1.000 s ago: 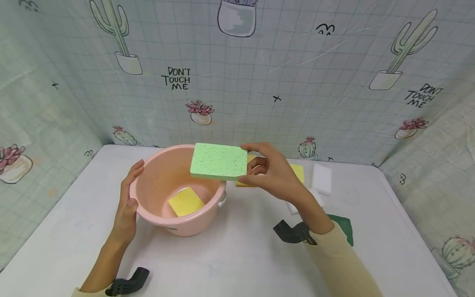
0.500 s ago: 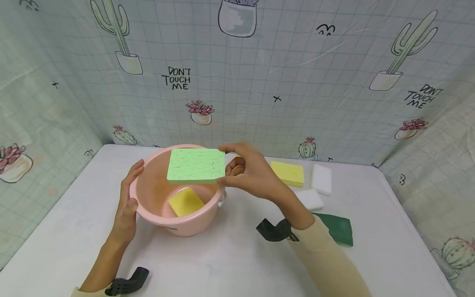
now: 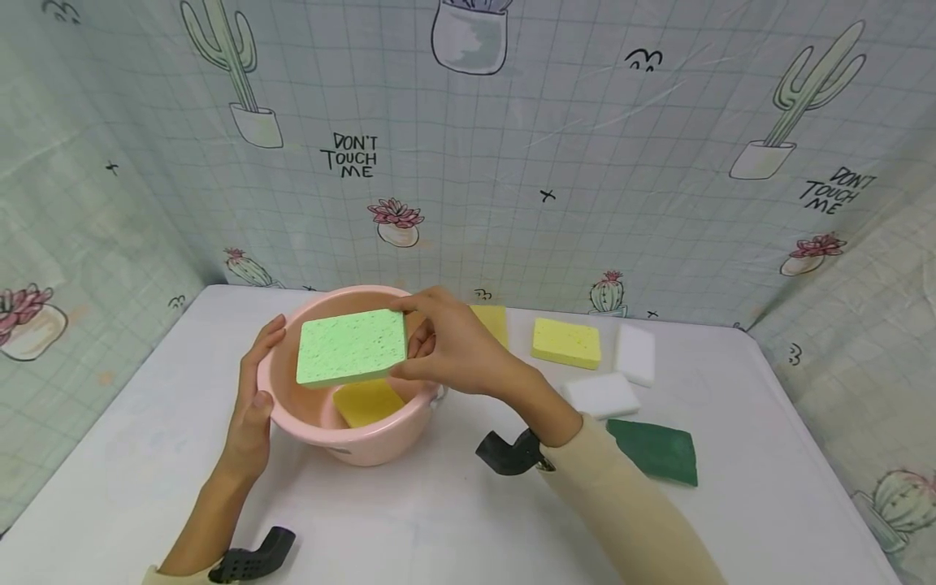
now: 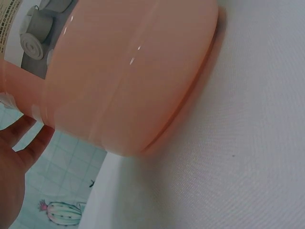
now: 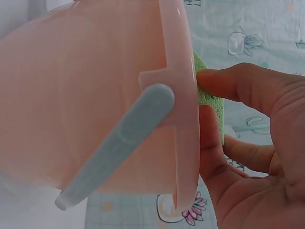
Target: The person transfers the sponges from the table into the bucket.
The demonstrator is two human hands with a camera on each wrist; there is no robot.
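Observation:
In the head view a pink bucket (image 3: 380,439) stands on the left half of the table. My left hand (image 3: 251,418) holds it at the left side of its rim, thumb toward the front; in the left wrist view its fingers (image 4: 35,143) touch the wall just under the rim. My right hand (image 3: 457,345) pinches the right end of a light green sponge (image 3: 353,348) between thumb and fingers, over the bucket's mouth. A yellow sponge (image 3: 366,404) lies inside the bucket, partly hidden below the green one. The right wrist view shows the bucket's pale handle (image 5: 119,143) hanging down.
Right of the bucket on the white table (image 3: 468,520) lie a yellow sponge (image 3: 566,343), a darker yellow piece (image 3: 491,323) partly behind my right hand, two white sponges (image 3: 634,354) and a dark green pad (image 3: 654,452). A printed curtain (image 3: 468,162) hangs behind.
My right hand has carried the green sponge leftward and slightly down over the bucket, uncovering things on the right. The left hand and bucket have stayed put.

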